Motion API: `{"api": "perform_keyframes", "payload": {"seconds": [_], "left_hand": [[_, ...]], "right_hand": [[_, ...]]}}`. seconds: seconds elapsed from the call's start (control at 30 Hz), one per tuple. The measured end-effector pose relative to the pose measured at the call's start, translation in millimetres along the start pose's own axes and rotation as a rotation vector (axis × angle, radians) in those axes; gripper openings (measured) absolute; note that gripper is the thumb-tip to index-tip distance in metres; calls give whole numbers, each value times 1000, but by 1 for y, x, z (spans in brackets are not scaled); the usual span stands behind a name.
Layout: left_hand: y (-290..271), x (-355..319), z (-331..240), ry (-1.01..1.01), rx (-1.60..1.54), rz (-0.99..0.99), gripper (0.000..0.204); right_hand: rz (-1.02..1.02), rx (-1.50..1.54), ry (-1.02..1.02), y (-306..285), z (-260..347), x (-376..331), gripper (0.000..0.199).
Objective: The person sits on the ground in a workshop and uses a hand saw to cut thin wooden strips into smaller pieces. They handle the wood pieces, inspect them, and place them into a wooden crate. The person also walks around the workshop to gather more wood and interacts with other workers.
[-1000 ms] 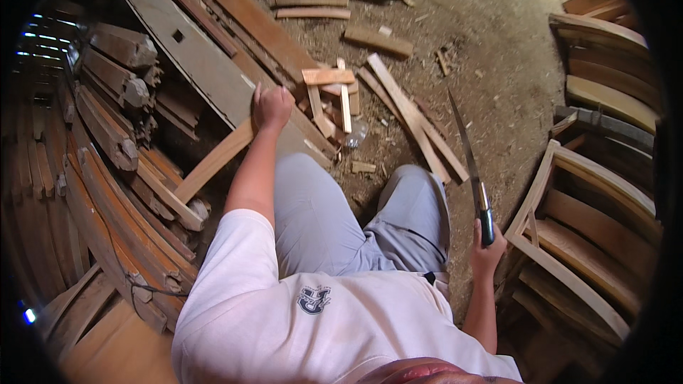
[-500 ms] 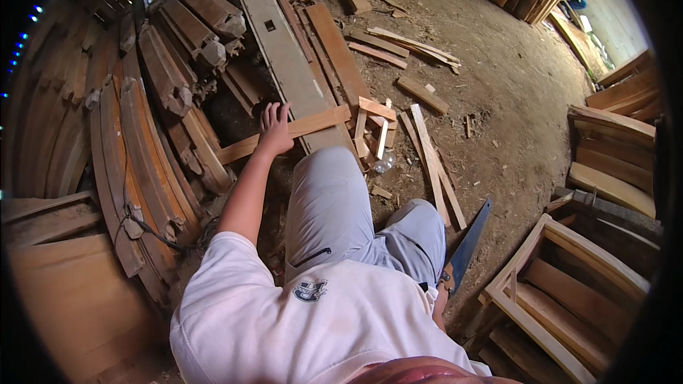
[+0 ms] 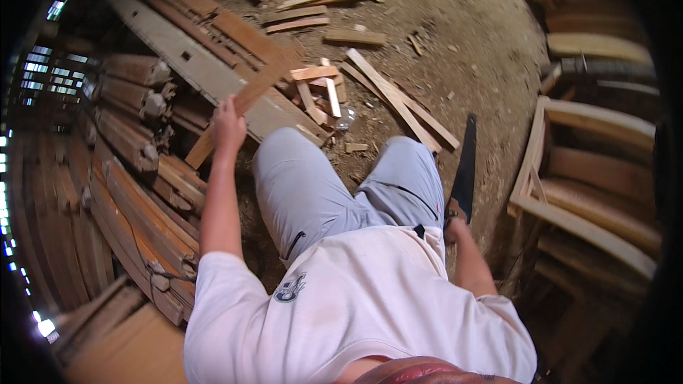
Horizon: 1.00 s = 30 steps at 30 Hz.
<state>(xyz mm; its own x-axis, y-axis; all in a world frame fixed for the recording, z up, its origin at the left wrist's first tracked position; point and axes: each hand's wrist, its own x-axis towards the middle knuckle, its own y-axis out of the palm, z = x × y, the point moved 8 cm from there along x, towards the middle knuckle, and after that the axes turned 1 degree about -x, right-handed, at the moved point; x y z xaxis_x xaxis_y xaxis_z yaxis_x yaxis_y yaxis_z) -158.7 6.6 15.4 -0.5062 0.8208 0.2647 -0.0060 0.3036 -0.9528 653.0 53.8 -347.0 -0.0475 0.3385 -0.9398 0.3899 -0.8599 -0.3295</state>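
matt wooden board (image 3: 265, 87), metal saw (image 3: 466, 167)

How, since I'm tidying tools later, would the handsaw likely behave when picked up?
The handsaw probably flexes sideways, as its blade looks like a long flat sheet. It may feel heavier toward the right hand, since the blade narrows toward its tip.

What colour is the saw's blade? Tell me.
The saw blade looks dark grey, nearly black, best seen in the head view.
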Motion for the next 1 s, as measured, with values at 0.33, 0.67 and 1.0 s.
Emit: {"api": "perform_keyframes", "payload": {"seconds": [0.33, 0.67, 1.0], "left_hand": [[-118, -74, -76, -338, -340, 209, 60], [-50, -155, -93, -427, -8, 129, 48], [-38, -143, -107, -372, -39, 130, 47]], "right_hand": [[-960, 417, -335, -334, 185, -44, 26], [-1223, 258, -310, -365, 218, -18, 16], [-1237, 270, -147, -360, 144, -15, 8]]}}
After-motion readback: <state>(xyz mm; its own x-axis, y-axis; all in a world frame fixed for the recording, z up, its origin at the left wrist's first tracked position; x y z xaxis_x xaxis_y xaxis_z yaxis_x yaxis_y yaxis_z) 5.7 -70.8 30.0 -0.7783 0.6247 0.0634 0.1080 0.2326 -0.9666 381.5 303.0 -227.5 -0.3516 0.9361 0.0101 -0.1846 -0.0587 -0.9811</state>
